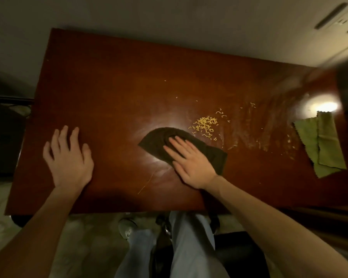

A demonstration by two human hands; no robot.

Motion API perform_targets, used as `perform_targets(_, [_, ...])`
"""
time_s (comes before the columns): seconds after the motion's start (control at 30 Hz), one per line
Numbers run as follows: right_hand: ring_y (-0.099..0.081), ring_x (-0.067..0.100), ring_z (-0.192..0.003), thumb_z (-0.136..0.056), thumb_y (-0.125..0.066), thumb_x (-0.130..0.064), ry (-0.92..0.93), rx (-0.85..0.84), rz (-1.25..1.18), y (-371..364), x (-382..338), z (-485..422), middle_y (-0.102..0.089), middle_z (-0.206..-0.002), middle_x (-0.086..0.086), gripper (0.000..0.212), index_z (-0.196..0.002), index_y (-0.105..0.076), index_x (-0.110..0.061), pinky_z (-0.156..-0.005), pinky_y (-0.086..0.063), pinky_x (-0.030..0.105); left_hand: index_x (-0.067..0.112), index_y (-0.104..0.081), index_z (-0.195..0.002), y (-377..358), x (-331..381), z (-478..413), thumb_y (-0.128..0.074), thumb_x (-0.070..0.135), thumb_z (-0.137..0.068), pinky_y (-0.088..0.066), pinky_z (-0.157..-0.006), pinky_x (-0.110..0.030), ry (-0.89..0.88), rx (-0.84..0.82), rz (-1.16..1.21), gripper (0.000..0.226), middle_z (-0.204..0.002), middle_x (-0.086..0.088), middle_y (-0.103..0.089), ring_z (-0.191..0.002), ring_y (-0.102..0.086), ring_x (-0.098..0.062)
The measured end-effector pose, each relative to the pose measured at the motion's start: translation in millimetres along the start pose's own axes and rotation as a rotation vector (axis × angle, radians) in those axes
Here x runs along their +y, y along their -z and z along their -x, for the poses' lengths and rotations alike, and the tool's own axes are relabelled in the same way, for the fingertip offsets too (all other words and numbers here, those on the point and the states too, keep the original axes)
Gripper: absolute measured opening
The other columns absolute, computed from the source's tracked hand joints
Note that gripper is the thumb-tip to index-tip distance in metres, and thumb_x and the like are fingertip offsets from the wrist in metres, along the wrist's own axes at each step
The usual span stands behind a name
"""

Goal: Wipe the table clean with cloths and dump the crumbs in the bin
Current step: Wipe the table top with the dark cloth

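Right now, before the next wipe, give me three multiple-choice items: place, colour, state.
1. The crumb pile lies: A) just beyond the brown cloth, to its right; B) on the floor; C) at the near left corner.
2. The spare cloth at the right is: A) white; B) green; C) blue.
3. The right hand is: A) raised in air; B) pressing flat on the brown cloth; C) gripping a bin.
Answers:
1. A: crumbs sit off its far edge.
2. B: its folds show green.
3. B: it lies flat on the cloth.

bare table (113,81) left, green cloth (321,145) right
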State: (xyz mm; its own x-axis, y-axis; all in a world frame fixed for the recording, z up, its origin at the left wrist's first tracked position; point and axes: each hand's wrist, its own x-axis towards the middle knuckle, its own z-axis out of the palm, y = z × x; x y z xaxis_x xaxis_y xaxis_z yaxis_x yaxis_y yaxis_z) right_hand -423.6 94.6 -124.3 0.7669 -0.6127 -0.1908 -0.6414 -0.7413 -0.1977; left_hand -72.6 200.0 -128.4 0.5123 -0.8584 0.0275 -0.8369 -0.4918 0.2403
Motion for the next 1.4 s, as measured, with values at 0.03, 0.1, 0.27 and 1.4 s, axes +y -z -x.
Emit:
perform_targets(0.03, [0.002, 0.020, -0.161, -0.112, -0.032, -0.037, -0.029, 0.003, 0.003, 3, 6, -1, -0.012, -0.174, 0.004, 0.056, -0.166, -0.020, -0.024, -0.131, -0.005, 0.043, 0.015, -0.037, -0.158, 0, 9, -1, -0.033, 0.039, -0.105, -0.013, -0.125, -0.056, -0.027, 0.003, 0.002, 0.058, -0.168, -0.016, -0.030, -0.158, -0.021, -0.032])
perform_targets(0.1, [0.001, 0.021, -0.161, -0.112, -0.032, -0.037, -0.098, 0.030, -0.006, 1, -1, -2, -0.014, -0.173, 0.005, 0.057, -0.165, -0.022, -0.022, -0.131, -0.007, 0.044, 0.017, -0.037, -0.159, -3, 30, -3, -0.034, 0.038, -0.107, -0.013, -0.126, -0.054, -0.068, -0.006, 0.015, 0.056, -0.169, -0.013, -0.029, -0.159, -0.021, -0.030])
perform_targets(0.27, [0.000, 0.023, -0.161, -0.110, -0.035, -0.034, -0.128, 0.060, -0.058, -18, -52, 23, -0.017, -0.173, 0.008, 0.058, -0.164, -0.026, -0.015, -0.131, -0.008, 0.044, 0.021, -0.032, -0.163, -20, 88, -6, -0.040, 0.034, -0.110, -0.014, -0.128, -0.052, -0.091, -0.057, 0.043, 0.054, -0.173, -0.007, -0.025, -0.161, -0.018, -0.025])
perform_targets(1.4, [0.023, 0.026, -0.155, -0.112, -0.019, -0.041, -0.190, 0.070, -0.135, 25, -63, -214, 0.020, -0.169, 0.010, 0.065, -0.164, 0.005, -0.013, -0.124, 0.016, 0.046, 0.010, -0.045, -0.156, -52, 94, -46, -0.034, 0.036, -0.102, -0.031, -0.120, -0.055, -0.048, -0.037, -0.061, 0.061, -0.165, -0.010, -0.040, -0.151, -0.040, -0.028])
